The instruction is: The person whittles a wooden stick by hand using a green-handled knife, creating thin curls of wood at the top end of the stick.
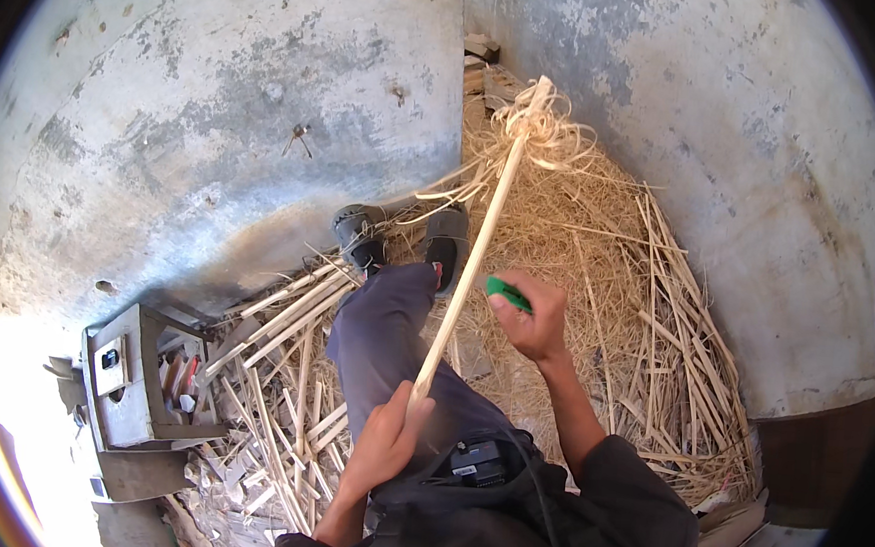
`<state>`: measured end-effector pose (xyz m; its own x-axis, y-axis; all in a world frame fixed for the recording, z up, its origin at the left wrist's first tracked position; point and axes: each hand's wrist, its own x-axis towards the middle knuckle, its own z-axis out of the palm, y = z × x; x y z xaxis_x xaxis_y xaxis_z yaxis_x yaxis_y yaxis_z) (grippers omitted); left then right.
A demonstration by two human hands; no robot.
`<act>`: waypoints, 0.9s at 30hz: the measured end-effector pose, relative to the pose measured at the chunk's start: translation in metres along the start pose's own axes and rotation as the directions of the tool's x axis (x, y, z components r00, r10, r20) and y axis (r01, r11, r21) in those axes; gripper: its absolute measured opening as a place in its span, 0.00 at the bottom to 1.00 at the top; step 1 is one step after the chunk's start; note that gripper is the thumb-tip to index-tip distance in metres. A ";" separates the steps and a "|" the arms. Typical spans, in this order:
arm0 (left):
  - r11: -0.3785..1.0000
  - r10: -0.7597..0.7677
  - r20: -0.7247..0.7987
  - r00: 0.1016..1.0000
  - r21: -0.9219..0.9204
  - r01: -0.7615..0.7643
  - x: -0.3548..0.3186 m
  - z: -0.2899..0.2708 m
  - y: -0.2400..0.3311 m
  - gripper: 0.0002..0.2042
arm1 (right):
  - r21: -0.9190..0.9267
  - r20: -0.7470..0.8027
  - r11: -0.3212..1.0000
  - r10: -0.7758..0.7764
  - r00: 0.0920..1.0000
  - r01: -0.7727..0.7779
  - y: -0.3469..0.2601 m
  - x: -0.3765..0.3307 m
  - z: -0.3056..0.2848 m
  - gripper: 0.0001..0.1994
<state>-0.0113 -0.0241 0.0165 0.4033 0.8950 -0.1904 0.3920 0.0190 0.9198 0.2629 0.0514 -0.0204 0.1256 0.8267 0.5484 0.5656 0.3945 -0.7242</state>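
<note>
Hands, two, bare, set apart from each other: left hand (pixel 387 436), clamped around the near end of a long pale strip (pixel 489 217); right hand (pixel 535 318), closed in a fist on a green tool (pixel 508 294), its working edge not clearly seen. Pale strip: one, slender, wood-like, running from the left hand to the far side, leaning slightly right; the green tool lies just to its right, around the middle of its length. Curled shavings (pixel 556 140): a loose bunch, thin, gathered about the strip near its far end. Sleeves: black, both arms. Device (pixel 479 464): one, small, black, at the person's waist. Trousers (pixel 385 320): dark, legs extended toward the far wall. Shoes (pixel 360 234): one pair, dark, side by side, left of the strip. Heap of fine shavings (pixel 588 273): straw-coloured, spread over the floor right of the strip and beyond it. Thin strips (pixel 687 369): many, lying along the right side of the heap. Thicker sticks (pixel 290 315): several, pale, laid at angles left of the legs. Wooden stand (pixel 122 380): one, worn, boxlike, far left of the person, small mixed items inside. Walls (pixel 228 90): grey-white, patchy, meeting in a far corner. Strong light: near left edge.
</note>
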 end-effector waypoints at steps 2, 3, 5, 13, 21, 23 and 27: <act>1.000 0.011 -0.009 1.000 -0.006 -0.011 0.004 0.001 0.002 0.12 | 0.000 0.027 1.000 -0.026 0.999 0.026 -0.005 -0.006 0.002 0.14; 1.000 0.028 -0.012 1.000 -0.013 -0.028 0.006 0.001 0.003 0.12 | -0.005 0.050 0.999 -0.052 0.997 0.052 -0.007 -0.009 0.001 0.14; 0.999 0.035 -0.011 0.999 -0.023 -0.035 0.011 0.002 0.007 0.12 | 0.021 0.010 1.000 0.003 1.000 -0.003 -0.009 -0.016 0.001 0.13; 0.996 0.086 -0.025 0.996 0.013 -0.085 0.019 0.000 0.010 0.12 | 0.063 0.095 0.996 -0.074 0.993 0.068 -0.022 -0.017 -0.005 0.13; 0.992 0.116 -0.044 0.992 0.047 -0.114 0.025 -0.002 0.014 0.14 | 0.030 0.159 0.979 -0.205 0.966 0.203 -0.028 -0.024 0.007 0.15; 0.992 0.119 -0.043 0.992 0.051 -0.117 0.025 -0.003 0.015 0.14 | 0.010 0.138 0.978 -0.209 0.968 0.210 -0.030 -0.025 0.009 0.15; 0.990 0.136 -0.058 0.989 0.033 -0.135 0.025 -0.001 0.015 0.13 | -0.052 0.092 0.968 -0.239 0.967 0.244 -0.034 -0.023 0.007 0.13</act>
<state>0.0039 -0.0011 0.0259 0.4044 0.9136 -0.0429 0.3609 -0.1163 0.9253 0.2353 0.0217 -0.0115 -0.0889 0.7419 0.6646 0.6208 0.5630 -0.5455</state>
